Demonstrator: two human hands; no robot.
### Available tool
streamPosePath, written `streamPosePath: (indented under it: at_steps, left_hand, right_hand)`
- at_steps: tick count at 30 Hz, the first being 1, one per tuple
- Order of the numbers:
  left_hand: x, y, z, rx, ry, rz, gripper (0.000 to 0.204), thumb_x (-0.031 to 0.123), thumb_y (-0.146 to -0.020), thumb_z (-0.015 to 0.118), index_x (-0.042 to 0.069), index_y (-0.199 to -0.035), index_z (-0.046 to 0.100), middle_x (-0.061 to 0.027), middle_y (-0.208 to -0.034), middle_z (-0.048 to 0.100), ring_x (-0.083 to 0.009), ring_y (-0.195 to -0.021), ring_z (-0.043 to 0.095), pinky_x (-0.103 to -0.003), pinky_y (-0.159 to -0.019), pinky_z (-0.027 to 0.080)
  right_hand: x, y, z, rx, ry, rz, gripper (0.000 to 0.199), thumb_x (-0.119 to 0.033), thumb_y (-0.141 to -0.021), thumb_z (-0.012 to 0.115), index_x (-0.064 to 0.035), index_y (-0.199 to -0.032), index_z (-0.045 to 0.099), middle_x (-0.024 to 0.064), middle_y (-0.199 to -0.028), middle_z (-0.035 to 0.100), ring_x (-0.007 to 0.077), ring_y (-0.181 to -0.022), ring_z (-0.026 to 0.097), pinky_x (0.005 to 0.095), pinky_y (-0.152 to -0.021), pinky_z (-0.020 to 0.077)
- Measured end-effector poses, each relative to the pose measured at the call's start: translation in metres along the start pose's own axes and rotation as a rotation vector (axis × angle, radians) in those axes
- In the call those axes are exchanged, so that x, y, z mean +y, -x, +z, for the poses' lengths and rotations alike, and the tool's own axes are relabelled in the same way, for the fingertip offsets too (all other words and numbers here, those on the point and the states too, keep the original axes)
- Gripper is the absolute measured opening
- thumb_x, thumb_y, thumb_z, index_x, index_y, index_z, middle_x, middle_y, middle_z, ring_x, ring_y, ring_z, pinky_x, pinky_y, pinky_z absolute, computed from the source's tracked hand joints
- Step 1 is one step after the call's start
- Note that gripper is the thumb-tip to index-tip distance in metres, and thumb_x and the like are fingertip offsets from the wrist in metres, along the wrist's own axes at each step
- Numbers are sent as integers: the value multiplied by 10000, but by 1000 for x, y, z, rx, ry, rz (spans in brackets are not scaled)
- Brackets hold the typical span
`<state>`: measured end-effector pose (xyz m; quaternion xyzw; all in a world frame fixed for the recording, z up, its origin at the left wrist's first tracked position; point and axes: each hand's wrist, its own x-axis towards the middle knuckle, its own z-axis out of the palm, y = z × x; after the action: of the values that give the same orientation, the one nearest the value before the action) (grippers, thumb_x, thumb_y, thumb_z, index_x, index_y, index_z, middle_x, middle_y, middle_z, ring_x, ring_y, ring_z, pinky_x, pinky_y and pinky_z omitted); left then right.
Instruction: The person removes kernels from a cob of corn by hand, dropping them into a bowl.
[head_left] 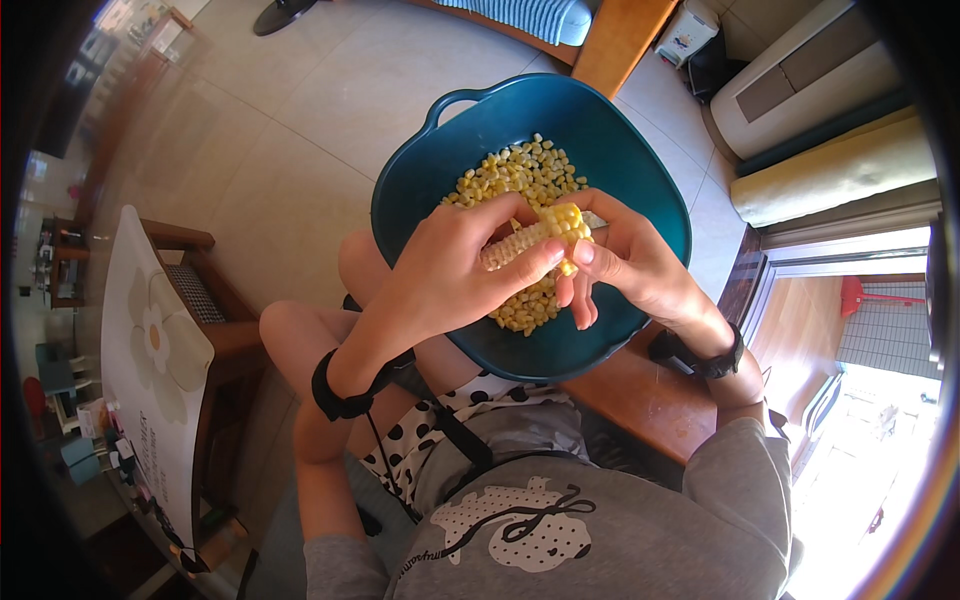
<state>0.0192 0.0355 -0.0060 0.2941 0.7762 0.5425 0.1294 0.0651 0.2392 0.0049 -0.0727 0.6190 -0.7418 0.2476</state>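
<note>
Here, the left hand (462, 245) grips a partly bare corn cob (520, 243), which lies between the hands; beneath it, loose yellow kernels (518, 172) rest in a teal basin (618, 140); the right hand (632, 252) is closed narrowly on the cob's kernelled end, with a brown wooden surface (660, 410) below its wrist.

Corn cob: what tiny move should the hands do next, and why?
Probably push some attached kernels off with the right hand: its thumb is right by them, the left hand holds the corn cob along its stripped part, and the teal basin below could catch them.
</note>
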Motion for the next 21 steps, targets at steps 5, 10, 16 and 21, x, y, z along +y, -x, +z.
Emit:
streamPosePath:
  at_steps: [5,10,16,21]
  left_hand:
    - [-1,-1,0,-31,-21,-4,400,399,-861,595,0,-888,602,-141,-640,612,-260,-586,632,-326,-554,471]
    - [-1,-1,-1,-50,-45,-12,411,417,-872,562,7,-892,590,-157,-650,609,-295,-599,631,-354,-569,474]
    - [3,-1,-2,-59,-43,-18,366,377,-870,554,14,-893,586,-159,-687,616,-315,-633,630,-362,-579,473]
    - [3,0,-3,-51,-20,-24,310,319,-861,547,13,-900,586,-163,-723,623,-328,-658,627,-366,-598,474]
  right_hand:
    - [-1,0,1,9,-43,11,532,-366,-910,593,25,-1200,379,124,-700,632,179,-536,626,244,-473,476]
    - [-1,0,3,9,-50,25,530,-363,-921,576,30,-1211,370,143,-724,638,194,-550,638,245,-476,475]
    - [2,0,2,-9,-51,9,527,-350,-929,566,36,-1223,360,152,-731,632,197,-552,637,249,-472,467]
    - [0,0,3,-3,-70,21,525,-347,-932,562,40,-1221,357,155,-735,627,197,-557,636,251,-476,464]
